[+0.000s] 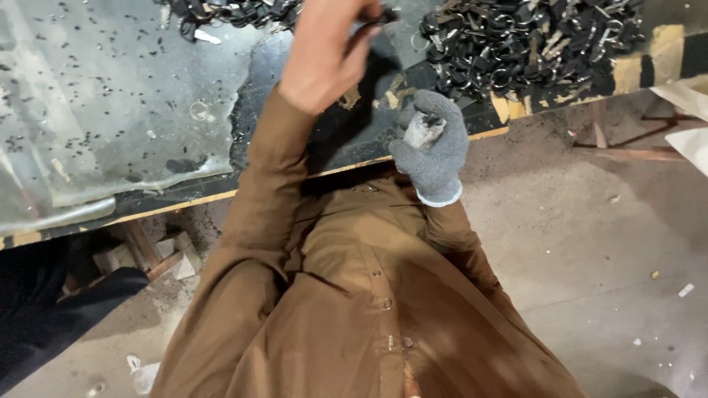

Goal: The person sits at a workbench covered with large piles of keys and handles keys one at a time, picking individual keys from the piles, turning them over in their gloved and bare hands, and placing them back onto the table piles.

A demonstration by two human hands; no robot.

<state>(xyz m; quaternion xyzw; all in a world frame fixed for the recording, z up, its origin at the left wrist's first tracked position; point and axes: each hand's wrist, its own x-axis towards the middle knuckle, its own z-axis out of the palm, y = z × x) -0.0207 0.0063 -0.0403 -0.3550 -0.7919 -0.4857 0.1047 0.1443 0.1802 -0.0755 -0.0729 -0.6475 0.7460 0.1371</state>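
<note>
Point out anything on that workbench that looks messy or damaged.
Small dark specks lie scattered across the clear plastic sheet, which is wrinkled and hangs over the bench edge. One loose ring lies apart from the dark parts pile.

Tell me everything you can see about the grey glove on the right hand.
The grey glove is knitted, of a speckled grey yarn, with a paler, whitish cuff at the wrist. It covers the whole right hand, which is curled into a loose fist, fingers upward, above the table edge. The fingers close on a small pale, dirty piece; what it is cannot be told. The cuff meets the brown sleeve. The fabric looks worn and dusty.
</note>
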